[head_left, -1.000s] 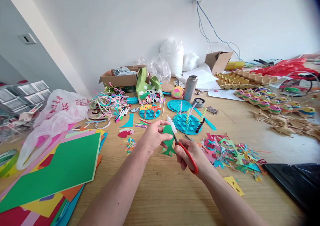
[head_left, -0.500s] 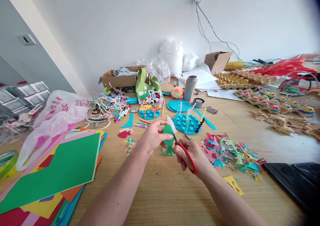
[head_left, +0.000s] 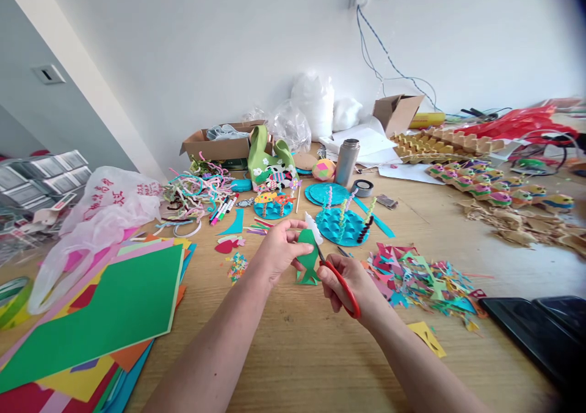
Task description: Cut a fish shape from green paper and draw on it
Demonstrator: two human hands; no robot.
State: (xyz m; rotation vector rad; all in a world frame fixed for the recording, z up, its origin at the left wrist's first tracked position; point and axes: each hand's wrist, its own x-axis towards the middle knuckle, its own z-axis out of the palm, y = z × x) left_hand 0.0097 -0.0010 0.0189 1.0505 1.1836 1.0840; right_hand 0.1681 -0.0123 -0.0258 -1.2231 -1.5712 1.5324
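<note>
My left hand [head_left: 286, 248] pinches a green paper fish shape [head_left: 307, 247] with a forked tail, together with a white scalloped piece [head_left: 314, 226] at its upper edge. My right hand [head_left: 344, 283] is closed around the red handles of a pair of scissors [head_left: 344, 288]. Their blades point up and left, against the right edge of the green paper; whether they are parted is hard to see. Beyond the hands stands a blue egg-tray disc [head_left: 342, 227] with fuzzy pipe cleaners upright in it. Red paper fish cut-outs [head_left: 226, 244] lie left of my left hand.
Coloured paper sheets [head_left: 119, 309] are stacked at the left, beside a plastic bag [head_left: 110, 199]. A heap of paper scraps [head_left: 425, 276] lies right of my right hand, near a black phone [head_left: 526, 327]. A metal bottle [head_left: 347, 161] and grey tape roll [head_left: 362, 188] stand farther back.
The whole scene shifts very slightly left as the view turns. Both hands keep the same hold on the green paper and the scissors, almost unmoved.
</note>
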